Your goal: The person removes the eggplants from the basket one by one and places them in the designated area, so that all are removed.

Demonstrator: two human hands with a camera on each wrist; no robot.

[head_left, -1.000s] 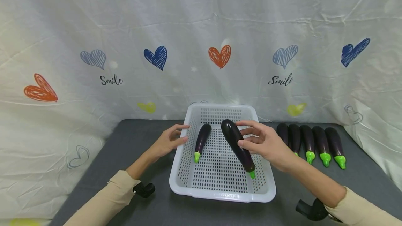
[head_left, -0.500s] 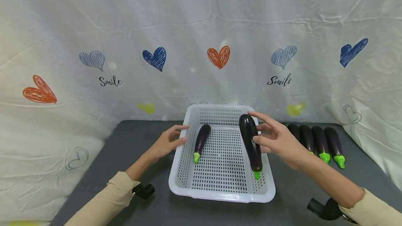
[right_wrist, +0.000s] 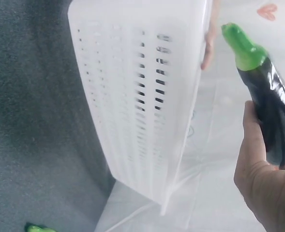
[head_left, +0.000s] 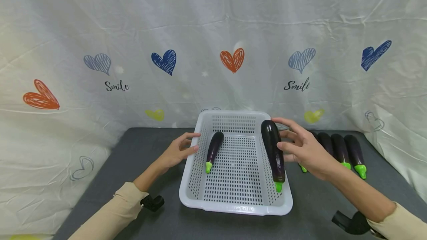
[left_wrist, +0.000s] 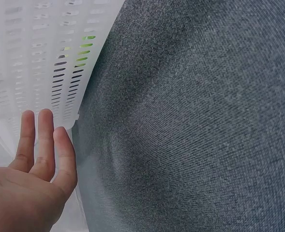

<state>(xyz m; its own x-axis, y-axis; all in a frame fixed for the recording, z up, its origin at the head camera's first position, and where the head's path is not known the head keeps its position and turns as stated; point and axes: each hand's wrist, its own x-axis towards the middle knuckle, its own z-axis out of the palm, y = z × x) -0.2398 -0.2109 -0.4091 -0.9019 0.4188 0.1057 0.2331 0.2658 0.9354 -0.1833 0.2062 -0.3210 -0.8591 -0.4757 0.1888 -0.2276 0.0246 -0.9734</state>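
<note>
My right hand (head_left: 307, 155) pinches a dark eggplant (head_left: 274, 151) between thumb and fingers, over the right side of a white perforated basket (head_left: 233, 209). In the right wrist view the held eggplant (right_wrist: 273, 106) is raised above the rim, its green stem end pointing up. A second eggplant (head_left: 215, 149) lies inside the basket along the left wall. Beside the left rim, my left hand (head_left: 178, 149) has its fingertips at the edge. In the left wrist view the left hand's fingers (left_wrist: 45, 145) are loosely extended near the perforated wall.
To the right of the basket, several eggplants (head_left: 355, 155) lie side by side on the grey table (head_left: 160, 221), partly covered by my right hand. A white curtain (head_left: 200, 21) printed with hearts hangs behind the table.
My right hand has carried the eggplant rightward from over the basket's middle to its right rim, turning it more in line with the side wall. The left hand stays in place.
</note>
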